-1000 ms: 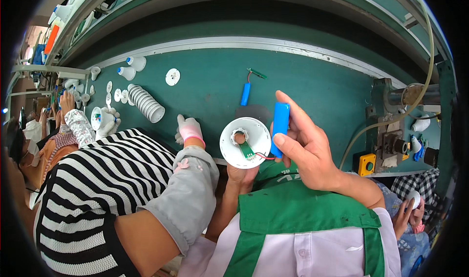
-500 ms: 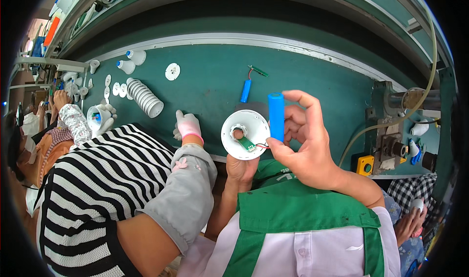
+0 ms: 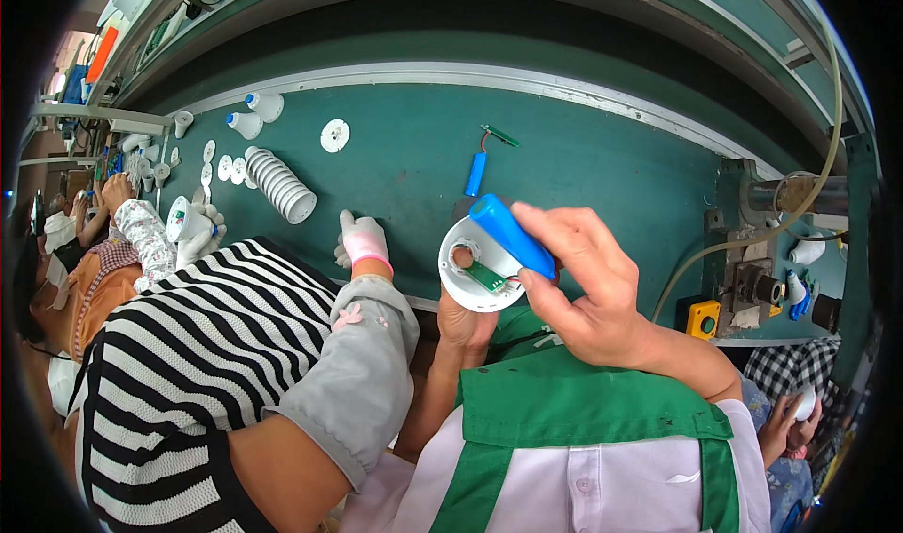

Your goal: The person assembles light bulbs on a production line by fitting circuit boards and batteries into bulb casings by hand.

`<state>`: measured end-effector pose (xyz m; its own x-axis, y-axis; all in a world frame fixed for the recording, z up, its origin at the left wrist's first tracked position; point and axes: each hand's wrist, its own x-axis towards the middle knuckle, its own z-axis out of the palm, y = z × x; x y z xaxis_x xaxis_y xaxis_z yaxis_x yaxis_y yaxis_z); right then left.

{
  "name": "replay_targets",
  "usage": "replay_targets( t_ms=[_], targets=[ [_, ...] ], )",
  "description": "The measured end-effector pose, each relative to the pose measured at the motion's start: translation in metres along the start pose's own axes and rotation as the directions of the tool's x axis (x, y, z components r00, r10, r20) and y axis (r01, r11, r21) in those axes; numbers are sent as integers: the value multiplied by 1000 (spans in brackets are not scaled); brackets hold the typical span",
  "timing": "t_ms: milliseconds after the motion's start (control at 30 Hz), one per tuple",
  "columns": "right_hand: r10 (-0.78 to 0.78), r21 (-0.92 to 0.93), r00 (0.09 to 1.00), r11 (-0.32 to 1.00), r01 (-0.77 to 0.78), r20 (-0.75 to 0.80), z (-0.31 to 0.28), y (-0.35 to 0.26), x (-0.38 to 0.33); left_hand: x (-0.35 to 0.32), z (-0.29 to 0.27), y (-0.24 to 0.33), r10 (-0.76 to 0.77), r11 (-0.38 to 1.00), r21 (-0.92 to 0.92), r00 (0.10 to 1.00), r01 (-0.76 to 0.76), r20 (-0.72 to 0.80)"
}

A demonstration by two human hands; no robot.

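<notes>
Right now the left hand [image 3: 467,321] cups the white round housing [image 3: 480,271] from below, just off the green bench [image 3: 583,171], while the right hand's [image 3: 588,293] fingers [image 3: 555,224] pinch the blue cylindrical cell [image 3: 511,235] over its rim. To my eye the cell should go in slowly, wires kept clear of the small green board [image 3: 486,276] inside that housing

Bright, even light; sharp centre, fisheye-bent edges

Landmark: white round housing [image 3: 477,279], held at the near edge of the green conveyor belt [image 3: 602,175].

Beyond housing: open belt; only a loose blue battery cell with small circuit board [image 3: 477,172] lies there.

Right: belt open up to the yellow switch box [image 3: 703,318].

Left: co-worker's gloved hand [image 3: 361,239] and grey sleeve [image 3: 357,364] block passage; stack of white discs [image 3: 279,184] farther left.
</notes>
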<state>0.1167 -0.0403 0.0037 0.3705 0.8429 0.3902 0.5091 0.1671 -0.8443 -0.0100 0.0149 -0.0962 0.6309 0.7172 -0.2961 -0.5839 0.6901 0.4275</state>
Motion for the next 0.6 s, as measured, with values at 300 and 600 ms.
replay_targets(
  t_ms=[300, 600],
  targets=[
    [-164, -101, 982, 983, 155, -89, 7, 9, -5, 2, -6, 5, -57, 993, -105, 998, 55, -18],
    [-422, -293, 906, 869, 399, -19, 9, 13, 0, -1, -16, 1, -11, 973, -231, 999, 17, 31]
  ],
)
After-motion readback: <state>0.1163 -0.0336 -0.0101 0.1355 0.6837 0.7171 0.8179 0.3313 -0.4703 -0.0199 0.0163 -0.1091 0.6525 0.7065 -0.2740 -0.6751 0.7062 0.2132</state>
